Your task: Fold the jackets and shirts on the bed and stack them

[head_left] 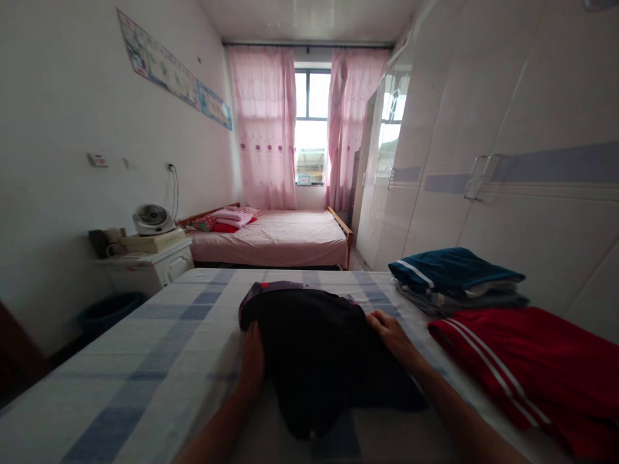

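Note:
A dark black garment (319, 348) lies partly folded in front of me, with a grey and red patterned part (278, 285) along its far edge. My left hand (253, 357) is at its left edge, closed on the cloth, though the garment partly hides the fingers. At the right edge, my right hand (389, 327) pinches the black cloth between thumb and curled fingers. The garment's near end hangs in loose, uneven points toward me. Its exact kind cannot be made out.
Beneath is a bed with a white and blue striped sheet (145, 361). To the right lie red clothing with white stripes (541, 361) and a folded stack topped by teal clothing (459, 267). Beyond are a pink bed (285, 238), white wardrobe (445, 154) and nightstand with fan (153, 219).

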Action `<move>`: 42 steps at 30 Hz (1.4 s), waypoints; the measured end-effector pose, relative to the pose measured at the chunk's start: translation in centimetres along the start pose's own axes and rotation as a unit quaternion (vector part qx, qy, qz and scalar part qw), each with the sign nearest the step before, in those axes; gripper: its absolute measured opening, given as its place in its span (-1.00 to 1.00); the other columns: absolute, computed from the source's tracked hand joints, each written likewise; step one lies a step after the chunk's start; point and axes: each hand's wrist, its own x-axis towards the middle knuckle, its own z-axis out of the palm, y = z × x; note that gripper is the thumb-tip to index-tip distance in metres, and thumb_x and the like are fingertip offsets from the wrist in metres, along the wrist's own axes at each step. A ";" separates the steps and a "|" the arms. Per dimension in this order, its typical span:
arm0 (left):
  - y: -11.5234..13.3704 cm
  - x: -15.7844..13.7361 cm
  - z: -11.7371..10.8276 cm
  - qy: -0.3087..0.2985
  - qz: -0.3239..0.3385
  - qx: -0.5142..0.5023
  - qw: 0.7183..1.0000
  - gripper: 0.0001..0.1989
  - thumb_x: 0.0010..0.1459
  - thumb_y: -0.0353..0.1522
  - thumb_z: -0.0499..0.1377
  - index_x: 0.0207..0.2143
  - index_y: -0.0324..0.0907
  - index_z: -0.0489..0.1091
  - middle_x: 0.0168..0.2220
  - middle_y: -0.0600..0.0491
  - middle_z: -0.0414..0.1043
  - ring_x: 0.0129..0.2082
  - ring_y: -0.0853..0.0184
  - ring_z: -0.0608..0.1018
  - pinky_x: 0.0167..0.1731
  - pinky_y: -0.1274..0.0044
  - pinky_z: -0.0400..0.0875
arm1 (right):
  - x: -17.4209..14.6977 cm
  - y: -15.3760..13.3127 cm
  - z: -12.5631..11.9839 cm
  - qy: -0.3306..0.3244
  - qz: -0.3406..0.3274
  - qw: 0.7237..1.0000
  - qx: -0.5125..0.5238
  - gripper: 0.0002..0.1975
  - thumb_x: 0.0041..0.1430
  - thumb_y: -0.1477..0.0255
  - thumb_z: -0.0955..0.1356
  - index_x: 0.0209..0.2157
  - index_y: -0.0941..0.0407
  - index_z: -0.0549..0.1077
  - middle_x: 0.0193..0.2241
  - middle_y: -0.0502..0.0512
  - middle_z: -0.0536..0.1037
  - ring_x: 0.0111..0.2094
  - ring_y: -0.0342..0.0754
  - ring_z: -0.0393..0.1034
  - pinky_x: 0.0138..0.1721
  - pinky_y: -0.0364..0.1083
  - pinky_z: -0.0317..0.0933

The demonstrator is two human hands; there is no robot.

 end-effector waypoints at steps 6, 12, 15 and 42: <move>3.3 -0.4 0.1 -0.023 -0.026 -0.024 0.999 -0.63 0.10 -0.10 -0.06 -0.43 -0.19 0.34 -0.43 -0.02 0.45 -0.36 0.21 0.49 -0.34 0.41 0.42 | -1.1 3.5 0.9 0.038 0.019 0.999 -0.005 -0.70 0.07 0.17 0.21 -0.49 0.08 0.39 -0.51 0.03 0.49 -0.39 0.00 0.38 -0.30 -0.07 0.17; 7.2 2.5 -1.6 -0.031 -0.005 -0.021 0.999 -0.66 0.04 -0.11 -0.05 -0.55 -0.18 0.26 -0.60 0.09 0.32 -0.53 0.30 0.43 -0.54 0.51 0.34 | -0.7 4.4 -0.8 0.061 0.044 0.997 0.036 -0.68 0.05 0.16 0.20 -0.46 0.09 0.41 -0.50 0.03 0.51 -0.42 -0.03 0.40 -0.37 -0.10 0.23; 11.8 6.6 -5.6 0.001 0.046 0.010 0.999 -0.75 0.01 -0.19 0.01 -0.55 -0.17 0.25 -0.60 0.16 0.24 -0.51 0.36 0.37 -0.43 0.53 0.30 | -0.6 5.4 -1.7 0.111 0.092 0.989 0.032 -0.67 0.00 0.13 0.23 -0.44 0.10 0.41 -0.50 0.06 0.52 -0.45 -0.02 0.41 -0.42 -0.10 0.25; 7.0 8.9 -12.6 -0.177 0.130 0.449 0.866 -0.57 0.05 -0.12 0.12 -0.06 -0.12 0.36 -0.04 -0.04 0.39 -0.06 0.17 0.44 -0.12 0.45 0.29 | 0.1 6.4 -1.1 0.032 0.093 0.984 -0.151 -0.63 0.01 0.08 0.17 -0.38 0.01 0.44 -0.39 0.07 0.57 -0.36 0.10 0.47 -0.32 0.00 0.27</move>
